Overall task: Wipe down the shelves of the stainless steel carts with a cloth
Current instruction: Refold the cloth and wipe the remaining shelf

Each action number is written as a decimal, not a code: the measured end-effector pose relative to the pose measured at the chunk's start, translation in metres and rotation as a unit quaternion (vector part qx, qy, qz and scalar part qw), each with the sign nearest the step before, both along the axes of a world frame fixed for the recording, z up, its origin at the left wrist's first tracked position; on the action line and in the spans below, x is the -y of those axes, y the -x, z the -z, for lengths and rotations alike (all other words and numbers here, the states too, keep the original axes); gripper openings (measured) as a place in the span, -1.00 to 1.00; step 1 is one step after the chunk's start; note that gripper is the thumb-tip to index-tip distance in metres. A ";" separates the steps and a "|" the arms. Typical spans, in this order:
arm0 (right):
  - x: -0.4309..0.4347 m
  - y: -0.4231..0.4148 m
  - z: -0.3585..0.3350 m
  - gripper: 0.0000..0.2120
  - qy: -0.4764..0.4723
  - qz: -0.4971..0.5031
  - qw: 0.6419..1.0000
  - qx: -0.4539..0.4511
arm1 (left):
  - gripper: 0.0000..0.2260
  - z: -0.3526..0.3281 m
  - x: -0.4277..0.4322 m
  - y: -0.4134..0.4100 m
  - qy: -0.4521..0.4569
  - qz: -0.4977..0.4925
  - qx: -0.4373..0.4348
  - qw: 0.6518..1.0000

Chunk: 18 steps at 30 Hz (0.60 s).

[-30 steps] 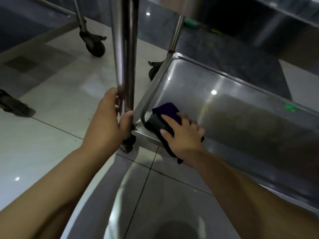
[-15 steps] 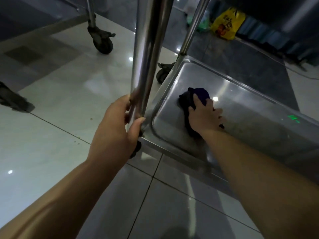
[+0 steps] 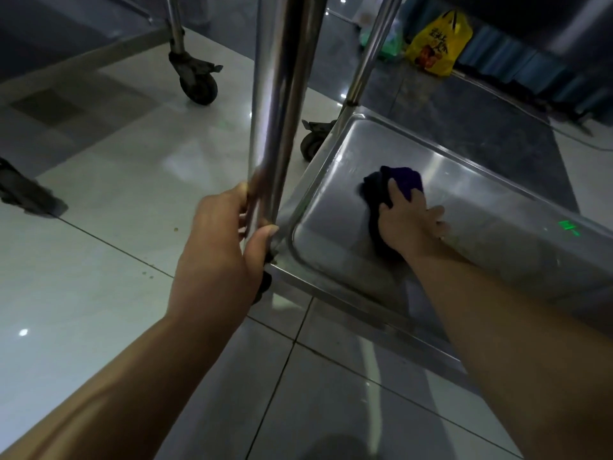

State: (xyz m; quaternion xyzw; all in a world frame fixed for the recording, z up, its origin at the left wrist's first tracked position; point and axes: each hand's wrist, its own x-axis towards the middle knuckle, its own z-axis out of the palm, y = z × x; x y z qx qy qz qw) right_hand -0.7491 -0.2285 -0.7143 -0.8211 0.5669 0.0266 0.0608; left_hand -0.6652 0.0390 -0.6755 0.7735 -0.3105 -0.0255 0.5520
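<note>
The bottom shelf [image 3: 491,234] of a stainless steel cart is a shallow tray with a raised rim, low over the floor at centre right. A dark blue cloth [image 3: 391,184] lies bunched on its left part. My right hand [image 3: 406,220] presses down on the cloth with fingers spread flat over it. My left hand [image 3: 219,257] grips the cart's near upright post [image 3: 282,104] just above the shelf corner, thumb and fingers curled round the tube.
A second post [image 3: 368,58] rises at the shelf's far left corner, with a caster [image 3: 311,144] below it. Another cart's caster [image 3: 195,81] stands on the tiled floor at upper left. A yellow bag [image 3: 438,44] and a green bag [image 3: 388,41] sit by the far wall.
My right hand has slid the cloth from the shelf's near left corner farther in and to the right. The left hand stays on the post. The view has tilted up.
</note>
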 end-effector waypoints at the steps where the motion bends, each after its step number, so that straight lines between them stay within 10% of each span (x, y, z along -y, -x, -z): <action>1: -0.010 0.000 0.002 -0.52 0.017 -0.041 0.999 0.000 | -0.74 -0.001 -0.002 0.003 -0.015 -0.029 0.047 0.998; 5: -0.056 0.025 0.003 -0.49 0.001 -0.243 0.970 0.021 | -0.82 0.003 -0.005 0.028 -0.065 -0.035 0.186 0.980; 10: -0.067 0.094 -0.001 -0.53 -0.034 -0.389 0.916 0.090 | -0.87 0.014 0.023 0.043 -0.187 0.184 0.317 0.912; 13: -0.016 0.126 -0.002 -0.55 0.019 -0.288 0.957 0.030 | -0.74 0.018 0.042 0.048 -0.303 0.244 0.209 0.897; 18: 0.032 0.122 0.002 -0.52 -0.023 0.035 0.998 0.044 | -0.60 0.028 0.058 0.064 -0.390 0.186 0.272 0.860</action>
